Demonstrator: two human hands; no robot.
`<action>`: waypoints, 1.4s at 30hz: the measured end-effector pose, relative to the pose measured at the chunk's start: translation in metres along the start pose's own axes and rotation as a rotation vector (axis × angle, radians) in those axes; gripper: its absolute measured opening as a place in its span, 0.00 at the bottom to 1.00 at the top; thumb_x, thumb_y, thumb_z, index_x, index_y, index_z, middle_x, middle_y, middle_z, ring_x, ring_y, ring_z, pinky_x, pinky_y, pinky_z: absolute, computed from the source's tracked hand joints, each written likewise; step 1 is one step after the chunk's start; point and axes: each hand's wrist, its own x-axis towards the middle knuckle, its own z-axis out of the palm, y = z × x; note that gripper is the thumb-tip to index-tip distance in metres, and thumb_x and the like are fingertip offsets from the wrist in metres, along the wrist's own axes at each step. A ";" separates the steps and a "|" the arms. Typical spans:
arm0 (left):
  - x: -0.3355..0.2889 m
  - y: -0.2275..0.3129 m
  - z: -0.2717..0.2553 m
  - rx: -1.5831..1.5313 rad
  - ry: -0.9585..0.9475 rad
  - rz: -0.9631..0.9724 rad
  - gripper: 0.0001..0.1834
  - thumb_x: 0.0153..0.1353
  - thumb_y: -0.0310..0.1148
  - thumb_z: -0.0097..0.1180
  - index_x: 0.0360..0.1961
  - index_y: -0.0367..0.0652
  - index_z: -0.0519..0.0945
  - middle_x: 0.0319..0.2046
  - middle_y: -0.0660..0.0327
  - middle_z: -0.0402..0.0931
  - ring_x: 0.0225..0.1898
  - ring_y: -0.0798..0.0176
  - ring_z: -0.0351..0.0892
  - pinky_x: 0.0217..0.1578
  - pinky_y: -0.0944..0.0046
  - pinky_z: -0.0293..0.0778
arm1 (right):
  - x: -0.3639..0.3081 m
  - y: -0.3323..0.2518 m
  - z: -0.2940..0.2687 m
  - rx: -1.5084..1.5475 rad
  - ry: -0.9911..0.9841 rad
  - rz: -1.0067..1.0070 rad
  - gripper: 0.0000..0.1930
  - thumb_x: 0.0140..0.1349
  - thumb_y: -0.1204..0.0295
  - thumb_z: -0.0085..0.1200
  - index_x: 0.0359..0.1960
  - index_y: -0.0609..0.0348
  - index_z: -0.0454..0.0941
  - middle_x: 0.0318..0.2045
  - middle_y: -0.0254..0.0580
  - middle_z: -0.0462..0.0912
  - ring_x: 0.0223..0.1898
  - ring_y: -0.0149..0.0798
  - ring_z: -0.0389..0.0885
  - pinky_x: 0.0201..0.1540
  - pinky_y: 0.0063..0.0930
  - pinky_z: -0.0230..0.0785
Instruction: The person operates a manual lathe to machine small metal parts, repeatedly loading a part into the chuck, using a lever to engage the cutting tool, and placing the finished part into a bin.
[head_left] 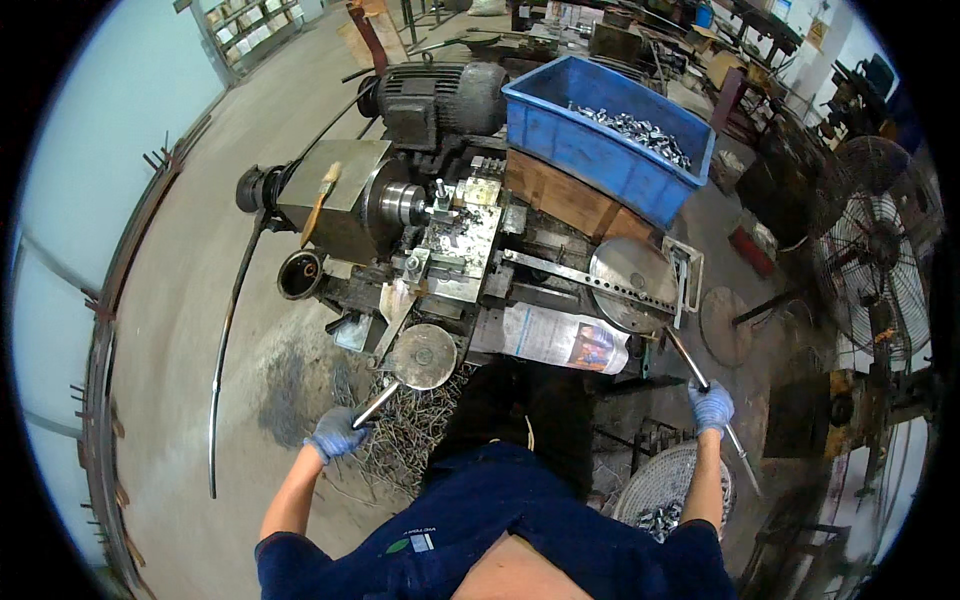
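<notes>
My left hand (337,433), in a blue-grey work glove, is closed around the end of a short metal lever (380,402). This lever runs up to a round metal disc (424,357) at the near left of a small lathe. My right hand (711,408), gloved the same way, grips a long steel rod lever (686,355) that slants from beside a larger round plate (632,283) down past my hand. Ahead of me between the hands lie the lathe's bright spindle nose (403,204) and the cross slide (462,250), strewn with metal chips. Any workpiece there is too small to make out.
A blue plastic bin (600,145) with small metal pieces stands behind the lathe on a wooden box. A brush (320,205) lies on the headstock. Curly swarf (400,440) covers the floor at left; a white basket (670,480) of parts and a fan (875,255) are at right.
</notes>
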 end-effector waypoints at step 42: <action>0.193 -0.114 -0.077 0.294 0.074 -0.227 0.27 0.53 0.53 0.49 0.40 0.38 0.78 0.39 0.47 0.78 0.43 0.44 0.76 0.44 0.53 0.72 | -0.003 -0.004 0.052 0.304 0.088 -0.063 0.26 0.46 0.55 0.62 0.42 0.62 0.79 0.41 0.54 0.80 0.46 0.50 0.77 0.51 0.35 0.67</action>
